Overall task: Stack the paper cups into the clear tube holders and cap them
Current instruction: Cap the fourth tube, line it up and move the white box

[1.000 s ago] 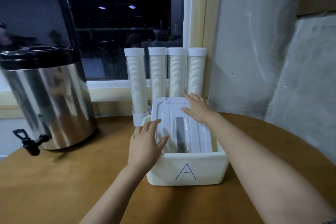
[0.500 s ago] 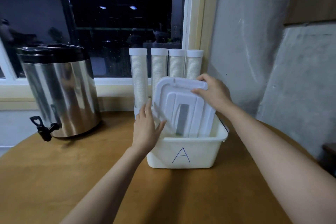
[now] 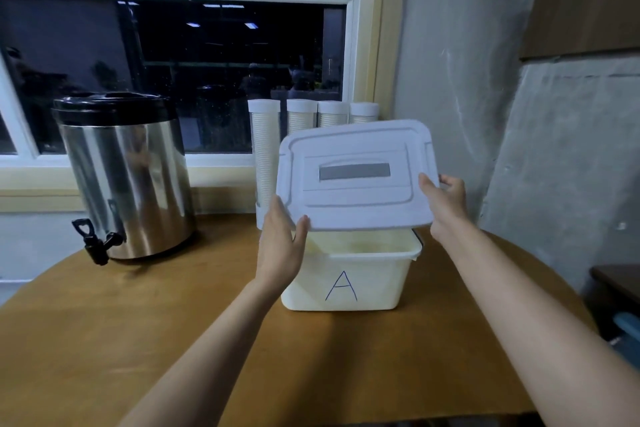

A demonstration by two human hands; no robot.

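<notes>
**Both hands on bin lid, capped tubes behind**

Head view: left hand (image 3: 280, 246) grips the near-left corner of the white lid (image 3: 353, 180), with the thumb on top and fingers (image 3: 277, 206) along the edge. Right hand (image 3: 446, 206) pinches the right edge, thumb on top, fingers wrapped behind. The lid is tilted between the two sets of fingers. Its front edge is clear of the bin (image 3: 349, 281) marked "A", which sits directly below them on the worktop (image 3: 138, 322). Behind the fingers, partly hidden by the lid, are four clear tube holders (image 3: 264, 184), upright in a row. Each has paper cups (image 3: 265, 149) stacked inside and white caps (image 3: 264, 106) on top. Steel urn (image 3: 128, 180) is well left of the left fingers. Bin contents: can't tell.
</notes>
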